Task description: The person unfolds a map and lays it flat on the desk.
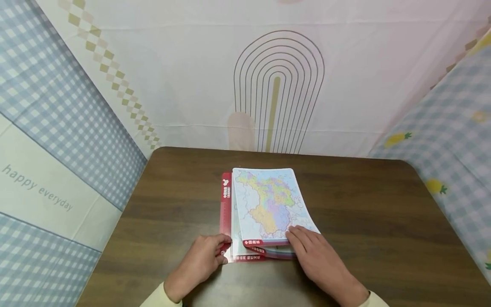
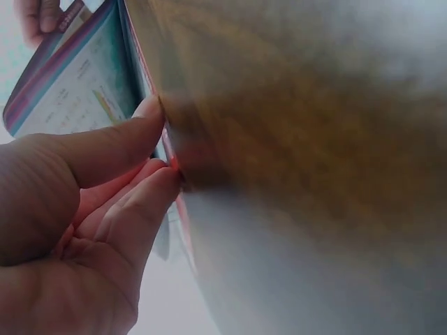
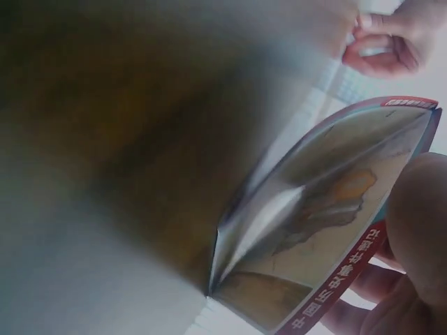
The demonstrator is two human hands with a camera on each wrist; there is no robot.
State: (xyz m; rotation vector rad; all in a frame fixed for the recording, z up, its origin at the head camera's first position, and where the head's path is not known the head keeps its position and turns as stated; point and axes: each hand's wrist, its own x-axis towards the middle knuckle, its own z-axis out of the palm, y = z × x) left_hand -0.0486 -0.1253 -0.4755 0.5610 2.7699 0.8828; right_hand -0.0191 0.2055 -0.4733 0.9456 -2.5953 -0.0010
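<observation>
In the head view, a folded map [image 1: 268,200] with a coloured country outline lies over a red-bordered sheet [image 1: 226,204]. My right hand [image 1: 320,260] grips the map's near right part, fingers on top and thumb below. The near panels bow apart there; the right wrist view shows the fold of the map [image 3: 328,202] gaping, with a red title strip along its edge. With thumb and fingertips, my left hand [image 1: 203,258] holds the near left corner of the red-bordered sheet. The left wrist view has those fingertips [image 2: 167,174] right at the red edge, close to the table.
A dark wooden table [image 1: 172,192] carries the maps near its middle. Behind it hangs a pale cloth [image 1: 192,76] printed with arches. Blue checked cloths flank the table, the left cloth [image 1: 42,85] bearing lettering and the right cloth [image 1: 452,128] pineapples.
</observation>
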